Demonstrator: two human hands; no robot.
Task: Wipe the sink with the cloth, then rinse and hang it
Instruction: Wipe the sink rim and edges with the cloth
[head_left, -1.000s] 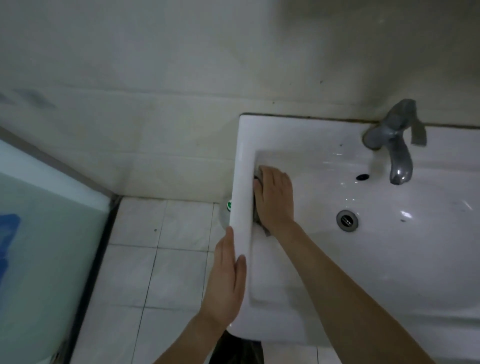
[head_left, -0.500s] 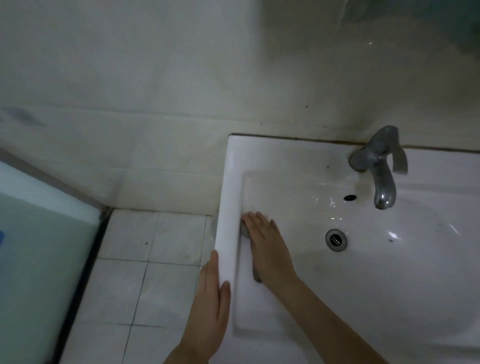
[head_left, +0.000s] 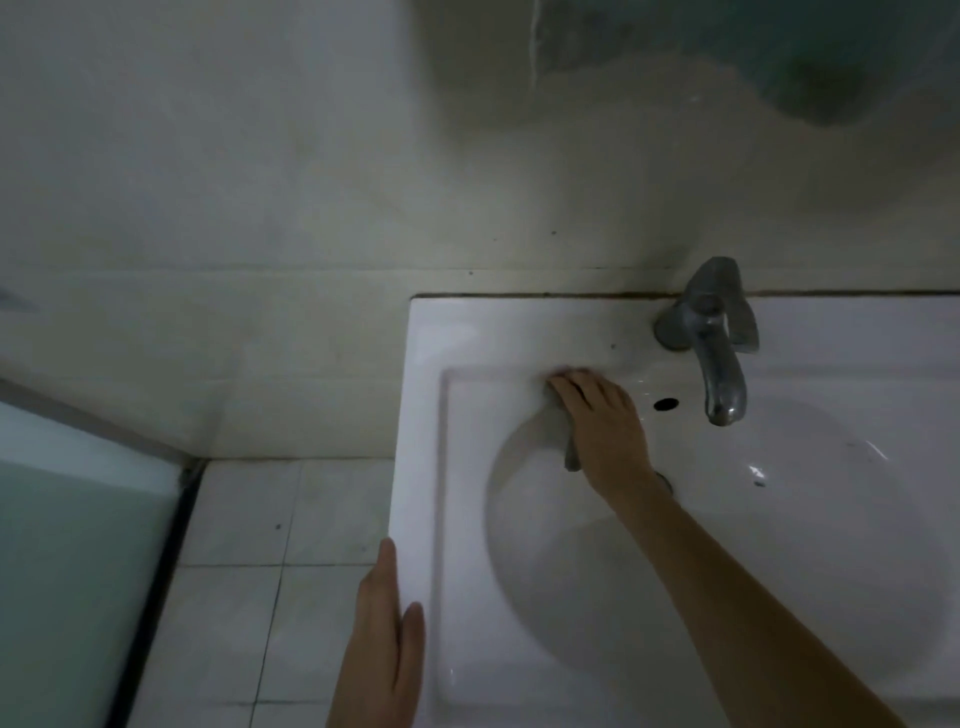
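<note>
White sink (head_left: 519, 338), grey cloth (head_left: 561, 431), dull silver tap (head_left: 719, 353), pale floor tiles (head_left: 249, 519) with dark grout.

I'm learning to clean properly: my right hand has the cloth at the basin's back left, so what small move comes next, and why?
Probably sweep the cloth rightward along the back wall, toward the faucet. The right hand presses it flat just left of the overflow hole, so that stretch lies next in line, and the left hand braces on the sink rim.
</note>
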